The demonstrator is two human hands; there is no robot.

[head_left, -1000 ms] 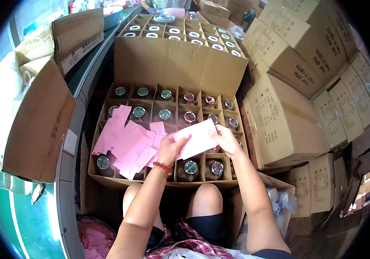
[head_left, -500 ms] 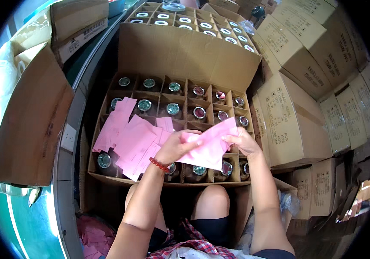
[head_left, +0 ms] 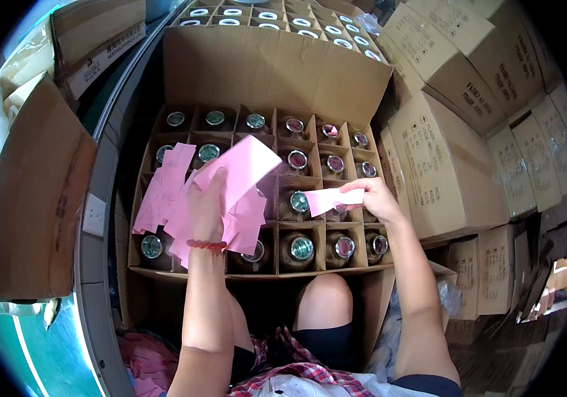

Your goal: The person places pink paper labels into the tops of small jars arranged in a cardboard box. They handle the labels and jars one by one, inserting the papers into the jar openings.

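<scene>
My left hand [head_left: 205, 205], with a red bead bracelet at the wrist, grips a pink paper sheet [head_left: 249, 162] raised at a slant over the carton. Beneath it a loose pile of pink paper slips [head_left: 162, 188] lies across the bottle tops. Between the thumb and fingers of my right hand [head_left: 379, 200] is a narrow, folded-looking pink paper slip [head_left: 325, 200], its free end close to a glass bottle [head_left: 299, 202]. Round-mouthed glass bottles stand upright in the cells of the divided carton [head_left: 283, 272]. One bottle in the back row [head_left: 330, 131] shows something pink at its mouth.
The carton's raised flap [head_left: 270, 73] separates it from another divided carton with white rings [head_left: 268, 15]. Stacked brown cartons [head_left: 442, 165] wall the right side. At left are an open carton [head_left: 38, 198] and a green surface [head_left: 45, 344]. Pink material [head_left: 151, 360] lies low at left.
My hands have moved apart, the left one leftward with a sheet, the right one keeping a narrower slip. Bottles in the middle are now uncovered. The whole view has shifted slightly.
</scene>
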